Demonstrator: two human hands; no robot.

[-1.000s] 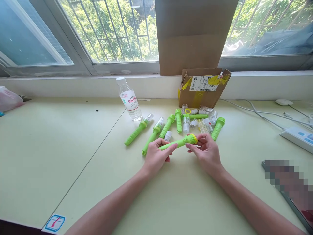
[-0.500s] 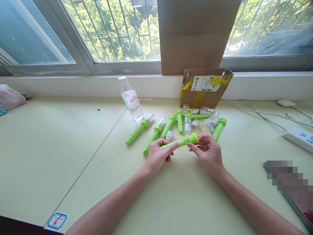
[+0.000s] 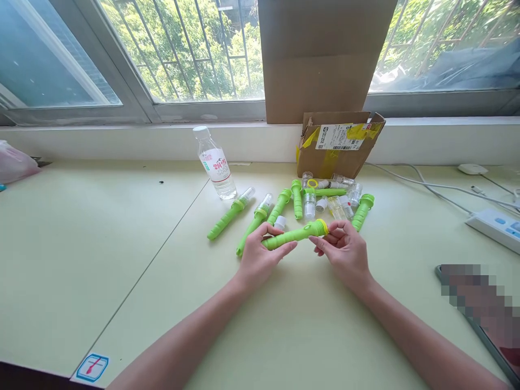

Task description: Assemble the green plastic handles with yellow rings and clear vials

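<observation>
Between my two hands lies a green ridged handle point(image 3: 296, 234), nearly level, with a yellow ring point(image 3: 324, 226) on its right end. My left hand point(image 3: 262, 250) is closed round the left part, its thumb along the near side. At the ringed end, the thumb and fingers of my right hand point(image 3: 344, 246) pinch in; their exact contact is partly hidden. Just behind the handle stands a white cap point(image 3: 280, 222). Two green handles with clear tips point(image 3: 231, 215) point(image 3: 255, 225) lie to the left. Other green handles point(image 3: 297, 200) point(image 3: 363, 211) and clear ribbed cups point(image 3: 310, 205) are behind.
A cardboard box point(image 3: 339, 146) stands at the back by the windowsill, behind the loose parts. Left of it is a water bottle point(image 3: 217, 165). A power strip point(image 3: 495, 227) with cables and a phone point(image 3: 471, 319) lie on the right of the table point(image 3: 101, 260).
My left thumb has lifted off the handle a little, and the grip has loosened slightly. The handle appears slightly turned, with the yellow ring still at its right end. The view has shifted slightly.
</observation>
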